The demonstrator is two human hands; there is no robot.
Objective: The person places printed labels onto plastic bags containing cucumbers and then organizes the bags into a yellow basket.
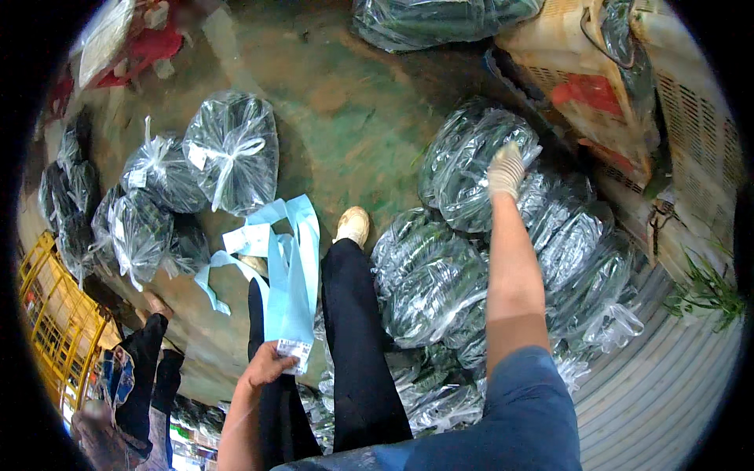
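My bare left hand (272, 364) pinches the end of a long light-blue strip of label backing (287, 277). White printed labels sit on it, one under my thumb and another label (246, 239) farther along. The strip hangs in loops before my legs. My right hand (506, 171), in a pale knitted glove, is on a clear plastic bag (465, 165) packed with dark green produce. Its fingertips are blurred and turned away, so whether they grip the plastic cannot be made out. More filled bags (430, 277) lie heaped beside my right leg.
Tied, labelled bags (232, 153) stand on the wet floor (330, 112) at left. Dirty white plastic crates (695, 118) line the right side, above corrugated metal sheeting (660, 365). Another person (138, 382) is at lower left near a yellow metal cage (59, 329).
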